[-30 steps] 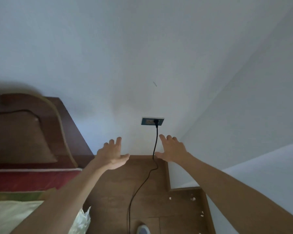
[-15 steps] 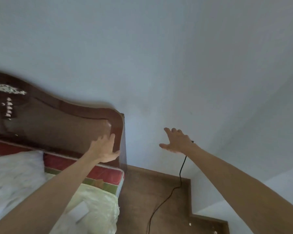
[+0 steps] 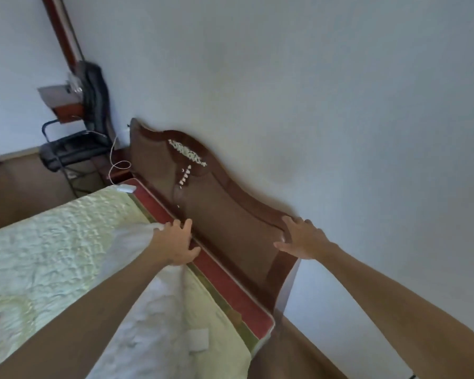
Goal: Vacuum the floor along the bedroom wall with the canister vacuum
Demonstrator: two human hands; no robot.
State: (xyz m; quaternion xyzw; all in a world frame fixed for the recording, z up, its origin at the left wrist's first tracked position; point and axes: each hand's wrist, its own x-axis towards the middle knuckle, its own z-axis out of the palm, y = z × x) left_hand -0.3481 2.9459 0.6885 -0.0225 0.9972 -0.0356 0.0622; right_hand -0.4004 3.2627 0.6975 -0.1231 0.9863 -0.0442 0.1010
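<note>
View swung left; right hand (image 3: 303, 239), fingers splayed wide, now over dark carved wooden headboard (image 3: 216, 214); left hand (image 3: 175, 243) splayed, white pillow (image 3: 148, 310) beneath fingertips.

A bed (image 3: 52, 242) with a pale green quilt fills the left. A white pillow (image 3: 153, 310) lies on its near right part and a small white box (image 3: 126, 188) at its far corner. Brown floor (image 3: 293, 356) shows at near right.

White wall (image 3: 312, 91) backs a carved wooden headboard (image 3: 216, 214); pale green quilt (image 3: 52, 255), black chair (image 3: 71, 149) beyond, brown floor (image 3: 293, 356).
</note>
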